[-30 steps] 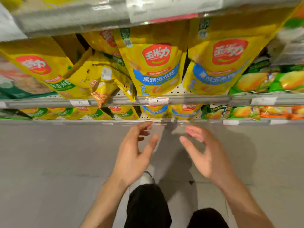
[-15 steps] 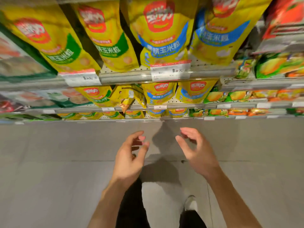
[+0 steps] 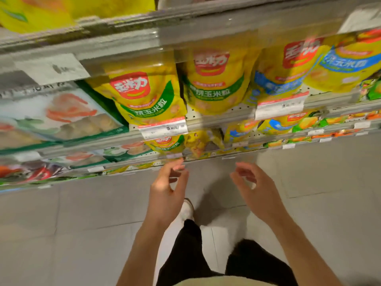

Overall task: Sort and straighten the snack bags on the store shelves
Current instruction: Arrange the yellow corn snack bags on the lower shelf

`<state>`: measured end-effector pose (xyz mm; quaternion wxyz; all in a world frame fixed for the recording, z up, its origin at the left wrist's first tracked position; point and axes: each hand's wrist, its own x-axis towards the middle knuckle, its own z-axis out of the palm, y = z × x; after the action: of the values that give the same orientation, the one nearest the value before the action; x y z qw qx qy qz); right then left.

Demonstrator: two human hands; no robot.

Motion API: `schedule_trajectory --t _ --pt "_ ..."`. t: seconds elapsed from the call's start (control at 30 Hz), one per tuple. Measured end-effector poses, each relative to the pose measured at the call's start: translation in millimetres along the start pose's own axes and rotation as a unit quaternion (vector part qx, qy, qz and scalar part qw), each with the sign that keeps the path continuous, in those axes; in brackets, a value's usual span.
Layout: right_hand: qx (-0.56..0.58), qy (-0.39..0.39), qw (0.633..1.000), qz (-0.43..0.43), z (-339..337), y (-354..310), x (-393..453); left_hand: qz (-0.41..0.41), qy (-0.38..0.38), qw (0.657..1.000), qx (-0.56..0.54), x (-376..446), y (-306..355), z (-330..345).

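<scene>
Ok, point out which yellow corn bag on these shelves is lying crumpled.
The crumpled yellow bag on the lower shelf, just above the left hand; its neighbours stand flat, labels facing out.

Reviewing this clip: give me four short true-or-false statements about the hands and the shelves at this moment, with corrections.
1. Both hands hold nothing. True: the left hand and right hand are empty, fingers loosely curled.
2. The right hand grips a yellow bag. False: it hangs free in front of the shelves.
3. Yellow bags with green bands stand left of ones with blue bands. True.
4. A bag lies on the floor. False: the floor shows only tiles and the person's legs.
</scene>
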<state>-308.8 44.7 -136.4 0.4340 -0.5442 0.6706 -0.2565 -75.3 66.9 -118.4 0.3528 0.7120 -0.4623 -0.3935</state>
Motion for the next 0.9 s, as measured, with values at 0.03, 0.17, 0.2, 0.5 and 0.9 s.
schedule_trajectory --t 0.03,0.17,0.2,0.5,0.9 --pt "-0.005 -0.001 1.000 0.003 6 -1 3 -0.001 -0.005 1.000 0.003 3 -7 -3" --pt "-0.022 0.003 1.000 -0.011 28 13 15 -0.011 -0.018 1.000 0.001 6 -42 5" --pt "-0.015 0.007 1.000 -0.009 36 22 21 -0.013 -0.013 1.000 0.003 9 -56 14" --pt "-0.013 0.122 0.985 -0.123 124 160 153 0.038 0.045 0.998 -0.006 121 -212 131" --pt "-0.095 0.220 0.895 -0.377 188 228 274 0.151 0.211 0.963 0.070 208 -282 190"
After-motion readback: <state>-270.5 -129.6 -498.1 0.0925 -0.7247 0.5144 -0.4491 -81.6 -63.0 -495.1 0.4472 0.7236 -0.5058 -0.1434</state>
